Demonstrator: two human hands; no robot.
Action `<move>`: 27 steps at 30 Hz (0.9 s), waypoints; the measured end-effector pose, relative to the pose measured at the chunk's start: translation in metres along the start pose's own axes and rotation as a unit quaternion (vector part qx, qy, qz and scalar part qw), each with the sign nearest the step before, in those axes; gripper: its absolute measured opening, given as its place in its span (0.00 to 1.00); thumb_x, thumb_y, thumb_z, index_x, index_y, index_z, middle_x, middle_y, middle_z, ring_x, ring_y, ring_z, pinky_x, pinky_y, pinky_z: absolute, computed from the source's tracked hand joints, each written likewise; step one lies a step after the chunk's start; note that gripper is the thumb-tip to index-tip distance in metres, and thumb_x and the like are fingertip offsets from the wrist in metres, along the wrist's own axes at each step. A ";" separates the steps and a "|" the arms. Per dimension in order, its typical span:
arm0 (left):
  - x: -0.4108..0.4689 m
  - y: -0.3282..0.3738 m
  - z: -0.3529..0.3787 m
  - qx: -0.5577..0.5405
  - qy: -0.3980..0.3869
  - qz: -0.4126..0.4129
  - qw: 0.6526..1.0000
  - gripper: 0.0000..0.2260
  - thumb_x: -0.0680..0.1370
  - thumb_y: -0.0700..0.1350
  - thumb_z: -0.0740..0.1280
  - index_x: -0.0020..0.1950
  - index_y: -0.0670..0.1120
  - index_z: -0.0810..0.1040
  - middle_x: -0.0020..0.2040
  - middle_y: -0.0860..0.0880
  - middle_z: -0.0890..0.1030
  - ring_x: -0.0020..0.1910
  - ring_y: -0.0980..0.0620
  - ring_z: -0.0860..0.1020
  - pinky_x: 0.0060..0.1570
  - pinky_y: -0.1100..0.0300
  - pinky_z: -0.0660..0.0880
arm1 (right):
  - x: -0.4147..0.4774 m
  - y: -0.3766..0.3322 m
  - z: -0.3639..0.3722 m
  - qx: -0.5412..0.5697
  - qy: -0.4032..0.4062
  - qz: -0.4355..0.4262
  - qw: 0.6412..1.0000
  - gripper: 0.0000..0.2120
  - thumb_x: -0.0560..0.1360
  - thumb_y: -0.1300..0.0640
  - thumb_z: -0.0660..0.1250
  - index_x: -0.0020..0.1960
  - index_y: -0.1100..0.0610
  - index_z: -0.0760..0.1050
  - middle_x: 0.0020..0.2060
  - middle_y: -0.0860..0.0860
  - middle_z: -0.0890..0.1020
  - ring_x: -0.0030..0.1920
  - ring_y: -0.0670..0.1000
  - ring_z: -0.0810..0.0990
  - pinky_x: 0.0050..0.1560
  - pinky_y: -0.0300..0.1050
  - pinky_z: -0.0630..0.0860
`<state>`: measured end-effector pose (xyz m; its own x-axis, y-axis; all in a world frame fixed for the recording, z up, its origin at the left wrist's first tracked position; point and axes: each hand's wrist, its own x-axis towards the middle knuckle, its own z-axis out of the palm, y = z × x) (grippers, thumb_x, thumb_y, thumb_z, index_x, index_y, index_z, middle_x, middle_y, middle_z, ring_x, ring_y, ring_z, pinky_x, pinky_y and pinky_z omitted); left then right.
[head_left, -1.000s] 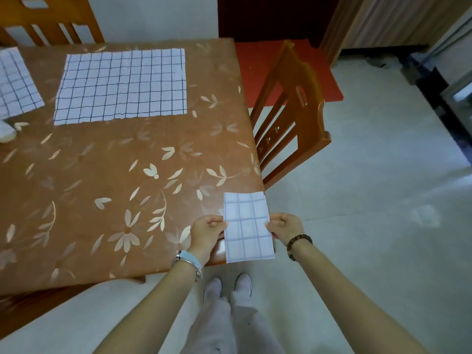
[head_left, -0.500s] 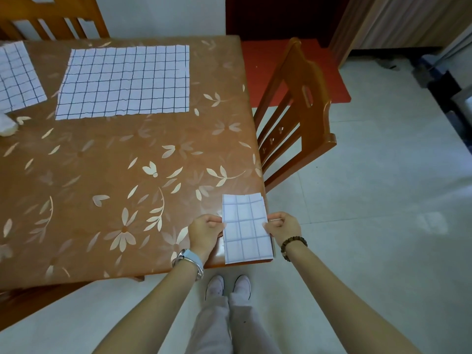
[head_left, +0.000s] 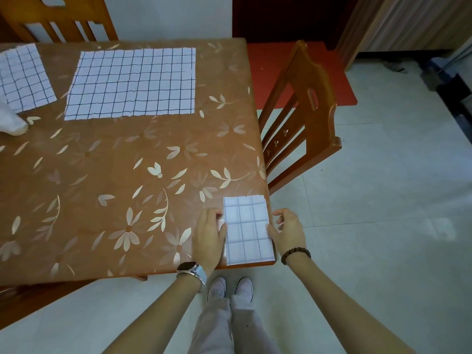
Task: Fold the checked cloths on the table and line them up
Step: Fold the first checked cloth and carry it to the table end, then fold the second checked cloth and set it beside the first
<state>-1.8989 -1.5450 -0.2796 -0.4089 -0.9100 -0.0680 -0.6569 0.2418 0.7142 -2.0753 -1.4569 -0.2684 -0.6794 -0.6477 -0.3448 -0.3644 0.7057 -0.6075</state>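
Pinched by both long sides half a second ago; let go since. Folded cloth (head_left: 247,231): flat on the near right corner of the counter (head_left: 102,162), lying in the same spot as before, right side along the counter's right edge, near end at the front edge, far corner slightly uneven where the layers do not quite meet.

Left hand (head_left: 209,238): palm down on the counter, thumb side touching the cloth's left edge, fingers (head_left: 213,215) relaxed and a little bent, gripping nothing. Right hand (head_left: 288,232): off the counter's right edge, over the floor (head_left: 383,200), thumb tip just at the cloth's right side, fingers (head_left: 282,214) apart and loosely curled, holding nothing.

Farther back, well apart from the folded one: large unfolded cloth (head_left: 130,83), spread flat near the far edge; to its left a smaller checked cloth (head_left: 24,77), cut off by the frame; beside that a white thing (head_left: 10,121), too little in view to tell. Between these and the hands, a broad stretch of flower-patterned counter.

Wooden chair (head_left: 301,118) close against the counter's right edge, beyond the folded cloth's far end. Second chair (head_left: 58,21) behind the far edge. Pale tiled floor to the right of the right hand.
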 end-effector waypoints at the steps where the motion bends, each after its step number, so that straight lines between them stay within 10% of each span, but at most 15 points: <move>1: -0.002 -0.004 0.001 0.055 -0.010 0.063 0.996 0.15 0.78 0.43 0.67 0.64 0.47 0.74 0.62 0.50 0.76 0.59 0.51 0.75 0.60 0.53 0.73 | -0.001 0.001 0.001 -0.036 0.003 -0.054 0.998 0.17 0.74 0.55 0.69 0.61 0.54 0.72 0.54 0.52 0.75 0.53 0.51 0.74 0.55 0.49 0.77; 8: -0.005 -0.037 0.016 0.297 -0.137 0.216 0.920 0.33 0.80 0.64 0.54 0.78 0.43 0.61 0.78 0.46 0.61 0.79 0.49 0.56 0.74 0.37 0.53 | 0.005 0.016 0.027 -0.265 -0.099 -0.244 0.928 0.36 0.78 0.42 0.60 0.79 0.52 0.47 0.78 0.51 0.50 0.78 0.54 0.47 0.72 0.48 0.39; 14: -0.003 -0.036 0.006 0.297 -0.122 0.211 0.923 0.32 0.81 0.64 0.53 0.78 0.45 0.61 0.78 0.47 0.62 0.79 0.50 0.55 0.74 0.40 0.46 | 0.007 0.012 0.029 -0.221 -0.092 -0.239 0.941 0.34 0.78 0.43 0.60 0.78 0.51 0.50 0.78 0.50 0.52 0.78 0.53 0.48 0.72 0.48 0.39; 20: -0.004 -0.016 -0.035 -0.050 -0.046 0.039 0.997 0.25 0.81 0.56 0.59 0.77 0.49 0.64 0.77 0.57 0.61 0.77 0.60 0.56 0.77 0.54 0.49 | 0.001 -0.047 0.001 0.206 -0.119 -0.131 0.962 0.25 0.78 0.49 0.65 0.72 0.43 0.60 0.69 0.40 0.65 0.69 0.43 0.65 0.69 0.45 0.64; 27: -0.012 -0.007 -0.119 -0.381 0.034 -0.118 0.916 0.18 0.80 0.56 0.61 0.70 0.57 0.72 0.70 0.61 0.73 0.70 0.65 0.69 0.71 0.58 0.64 | -0.014 -0.130 -0.012 0.364 -0.209 -0.084 0.904 0.22 0.74 0.34 0.60 0.65 0.39 0.70 0.64 0.44 0.77 0.63 0.45 0.77 0.67 0.49 0.70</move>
<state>-1.8139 -1.5755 -0.2011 -0.2560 -0.9317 -0.2577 -0.0774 -0.2459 0.9662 -2.0263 -1.5359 -0.1761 -0.2982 -0.8875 -0.3513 0.1777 0.3099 -0.9340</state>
